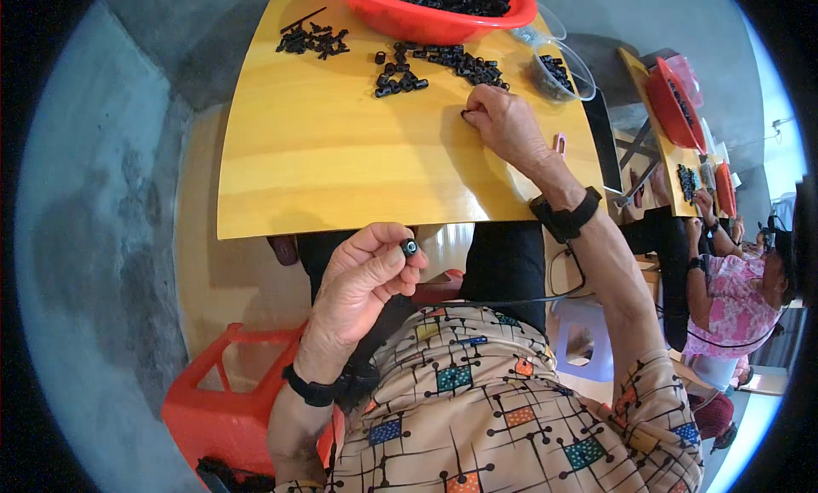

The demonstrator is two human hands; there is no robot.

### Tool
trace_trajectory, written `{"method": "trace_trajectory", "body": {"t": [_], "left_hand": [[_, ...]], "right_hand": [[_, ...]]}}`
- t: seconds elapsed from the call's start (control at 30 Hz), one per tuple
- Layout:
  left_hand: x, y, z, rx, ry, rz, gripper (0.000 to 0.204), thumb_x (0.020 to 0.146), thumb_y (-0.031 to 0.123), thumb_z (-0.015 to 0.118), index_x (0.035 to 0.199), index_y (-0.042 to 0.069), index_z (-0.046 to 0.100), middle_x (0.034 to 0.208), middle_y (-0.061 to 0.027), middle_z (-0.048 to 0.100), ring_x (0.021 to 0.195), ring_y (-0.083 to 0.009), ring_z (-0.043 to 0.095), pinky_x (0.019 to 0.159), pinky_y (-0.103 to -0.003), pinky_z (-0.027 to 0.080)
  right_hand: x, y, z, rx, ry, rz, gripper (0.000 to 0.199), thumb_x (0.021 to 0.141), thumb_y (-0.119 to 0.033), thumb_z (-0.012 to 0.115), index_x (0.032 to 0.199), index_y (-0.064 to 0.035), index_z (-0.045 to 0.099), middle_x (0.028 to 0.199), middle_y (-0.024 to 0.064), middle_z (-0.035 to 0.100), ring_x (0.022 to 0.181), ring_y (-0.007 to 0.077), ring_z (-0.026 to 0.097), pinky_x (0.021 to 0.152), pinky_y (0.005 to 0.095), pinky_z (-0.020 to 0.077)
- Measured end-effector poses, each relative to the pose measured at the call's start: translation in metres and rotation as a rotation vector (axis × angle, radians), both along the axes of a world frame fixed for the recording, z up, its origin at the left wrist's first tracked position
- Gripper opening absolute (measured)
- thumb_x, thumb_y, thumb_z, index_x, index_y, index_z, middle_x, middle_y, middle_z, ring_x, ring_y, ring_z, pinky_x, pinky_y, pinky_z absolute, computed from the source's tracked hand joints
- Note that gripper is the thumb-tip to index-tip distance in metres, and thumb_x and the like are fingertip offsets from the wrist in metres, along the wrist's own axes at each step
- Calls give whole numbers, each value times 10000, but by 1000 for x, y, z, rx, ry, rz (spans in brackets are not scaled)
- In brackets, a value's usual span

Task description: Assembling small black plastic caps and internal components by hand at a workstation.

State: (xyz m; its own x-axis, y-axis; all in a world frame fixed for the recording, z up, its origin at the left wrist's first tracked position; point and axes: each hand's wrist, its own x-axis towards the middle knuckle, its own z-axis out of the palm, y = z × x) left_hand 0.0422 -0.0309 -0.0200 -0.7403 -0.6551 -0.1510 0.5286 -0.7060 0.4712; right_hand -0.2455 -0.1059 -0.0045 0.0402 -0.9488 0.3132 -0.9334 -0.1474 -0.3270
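Between the thumb and fingers of my left hand (366, 271) is a small black cylindrical part (409, 247), its round end with a pale ring facing up. This hand is held just off the near edge of the yellow table (341, 169), above my lap. Over the table, my right hand (504, 125) is closed, with a bit of something dark at its fingertips, too small to name. Just beyond it lies a loose pile of black cylindrical parts (467, 65). A smaller group of them (399, 82) lies to its left.
A red basin (434, 17) heaped with black parts stands at the far edge. Thin black pieces (313, 41) lie far left, a clear tub (581, 77) far right. A pink item (560, 144) is by my right wrist. A red stool (221, 408) stands at left; people work at right.
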Motion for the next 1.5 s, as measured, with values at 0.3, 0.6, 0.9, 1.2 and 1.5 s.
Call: {"method": "trace_trajectory", "body": {"t": [0.3,0.6,0.9,1.2,1.5], "left_hand": [[-4,-1,-3,-38,-88,20,249,889,125,593,1107,6,583,902,-89,657,740,-95,617,675,-222,517],[-6,1,-4,-41,-115,35,234,883,115,599,1092,9,589,914,-101,656,755,-114,618,684,-237,525],[-8,8,2,-81,-225,25,231,880,112,604,1088,11,592,885,-95,663,731,-106,628,661,-225,538],[-17,16,11,-169,-284,-27,233,876,98,608,1080,-12,582,882,-108,655,733,-118,629,654,-226,536],[-20,25,23,-226,-359,-65,209,865,63,618,1047,-36,592,859,-104,654,741,-108,628,659,-213,534]], "right_hand": [[11,8,4,-106,41,176,113,737,-51,603,780,-13,506,728,167,564,711,376,583,607,426,474],[19,10,3,-35,-97,287,100,732,-65,618,779,-17,543,696,145,599,605,319,607,547,387,485],[58,97,56,690,-1187,213,94,818,-58,667,887,-25,613,712,-11,604,576,39,558,493,181,447],[66,125,43,718,-1317,161,96,807,-56,683,878,-36,623,693,-11,605,580,30,541,484,173,438],[62,136,36,718,-1339,176,96,791,-51,697,860,-34,633,724,16,652,593,31,562,498,162,451]]}}
